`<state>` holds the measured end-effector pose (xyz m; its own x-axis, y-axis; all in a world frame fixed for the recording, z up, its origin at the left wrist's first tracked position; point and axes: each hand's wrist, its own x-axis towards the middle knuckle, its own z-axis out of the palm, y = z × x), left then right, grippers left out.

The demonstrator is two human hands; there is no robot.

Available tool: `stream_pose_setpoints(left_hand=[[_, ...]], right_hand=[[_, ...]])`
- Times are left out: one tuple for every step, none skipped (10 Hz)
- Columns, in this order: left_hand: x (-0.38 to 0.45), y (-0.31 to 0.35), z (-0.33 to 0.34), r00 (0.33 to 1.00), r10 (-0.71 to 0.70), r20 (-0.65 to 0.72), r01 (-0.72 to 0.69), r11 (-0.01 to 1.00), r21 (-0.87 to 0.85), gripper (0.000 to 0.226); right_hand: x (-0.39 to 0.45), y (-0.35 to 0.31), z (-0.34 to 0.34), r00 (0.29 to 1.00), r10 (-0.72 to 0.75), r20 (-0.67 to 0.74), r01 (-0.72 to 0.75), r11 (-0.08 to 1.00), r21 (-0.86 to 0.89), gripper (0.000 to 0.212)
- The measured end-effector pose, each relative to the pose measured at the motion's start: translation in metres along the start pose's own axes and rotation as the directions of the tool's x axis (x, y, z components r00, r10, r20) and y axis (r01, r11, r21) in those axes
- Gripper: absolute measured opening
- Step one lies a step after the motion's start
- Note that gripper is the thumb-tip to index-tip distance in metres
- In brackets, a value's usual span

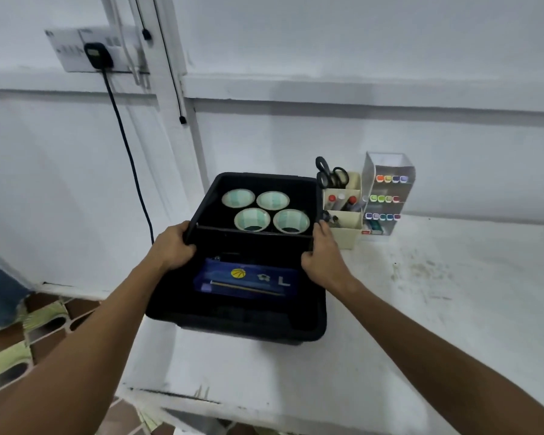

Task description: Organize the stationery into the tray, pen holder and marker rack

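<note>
Tray (233, 321) sits at the counter's (421, 309) left edge, holding four tape rolls (252, 218) and one blue pouch (248, 282). Left hand (173, 246) and right hand (322, 262) grip its side rims. Pen holder (343, 221) with two scissors (330, 177) and marker rack (387, 193) stand just beside.

Pen holder (346, 227) contents indistinct

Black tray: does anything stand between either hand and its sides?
No. The left hand grips the black tray at its left rim and the right hand its right rim, nothing between.
</note>
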<state>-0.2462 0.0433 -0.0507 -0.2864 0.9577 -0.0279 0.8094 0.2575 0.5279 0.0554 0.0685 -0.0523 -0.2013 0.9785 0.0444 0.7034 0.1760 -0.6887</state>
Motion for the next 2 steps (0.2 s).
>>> stream_pose_setpoints(left_hand=[[-0.004, 0.014, 0.002, 0.999, -0.043, -0.004, 0.043, 0.995, 0.088, 0.034], [-0.009, 0.051, -0.002, 0.995, -0.019, -0.096, 0.029, 0.994, 0.106, 0.030]], right_hand=[[-0.006, 0.002, -0.011, 0.996, -0.078, -0.031, 0.078, 0.997, 0.010, 0.064], [-0.010, 0.011, -0.032, 0.982, -0.153, -0.111, 0.158, 0.987, 0.040, 0.054]])
